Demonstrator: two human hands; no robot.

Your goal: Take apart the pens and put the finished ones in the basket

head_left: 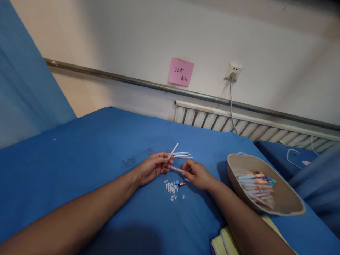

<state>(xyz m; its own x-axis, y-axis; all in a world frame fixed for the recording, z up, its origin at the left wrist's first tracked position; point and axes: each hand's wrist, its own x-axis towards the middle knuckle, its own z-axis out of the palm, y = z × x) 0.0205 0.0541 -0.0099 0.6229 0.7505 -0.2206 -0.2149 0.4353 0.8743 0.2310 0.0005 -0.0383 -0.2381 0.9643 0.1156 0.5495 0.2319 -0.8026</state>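
**Presently in hand: 1 refill, 1 barrel**

Item 1. Your left hand (151, 168): fingers pinched round the lower end of a thin white refill (172, 151), which slants up and away from you above the tabletop (92, 148).

Item 2. Your right hand (198, 174): fingers closed on a short clear barrel (176, 169), held low and pointing toward your left hand. Its free end is just beside your left fingertips.

Item 3. Small white caps (170, 187): a loose heap on the blue cover between and just below your 2 hands, with a blue piece and a reddish piece at its edge.

Item 4. Loose pen parts (182, 154): 2 or 3 lying flat just beyond your hands.

Item 5. Beige basket (231, 169): at your right, holding finished pens (256, 180).

Step, as judged: refill and barrel are being brought together, not yet joined. The next move calls for tipping the refill level, lining its end with the barrel's open mouth, and keeping your right hand steady.
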